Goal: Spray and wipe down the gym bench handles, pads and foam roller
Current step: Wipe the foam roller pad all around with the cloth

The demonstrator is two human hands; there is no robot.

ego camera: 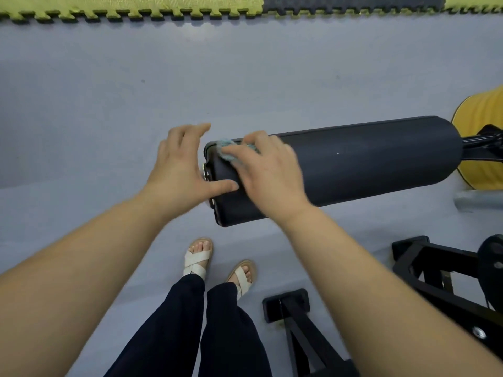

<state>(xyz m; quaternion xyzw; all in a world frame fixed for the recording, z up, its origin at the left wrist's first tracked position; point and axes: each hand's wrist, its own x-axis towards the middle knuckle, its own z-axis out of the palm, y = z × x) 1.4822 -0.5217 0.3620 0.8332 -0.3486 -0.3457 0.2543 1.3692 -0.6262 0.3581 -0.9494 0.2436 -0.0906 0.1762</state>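
A thick black foam roller [353,164] lies horizontally on the bench frame, its free end pointing left. My right hand [268,172] holds a light blue cloth [227,149] against the top of the roller near that left end; the hand hides most of the cloth. My left hand [179,167] is spread at the roller's end cap, thumb touching the lower front of the end, fingers raised off it. No spray bottle is in view.
Black steel frame legs [302,322] and a bracket [435,270] stand at lower right, close to my sandalled feet [198,258]. A yellow pad [479,140] sits behind the roller's right end. Grey floor [109,104] stretches ahead to yellow and black interlocking mats [136,6].
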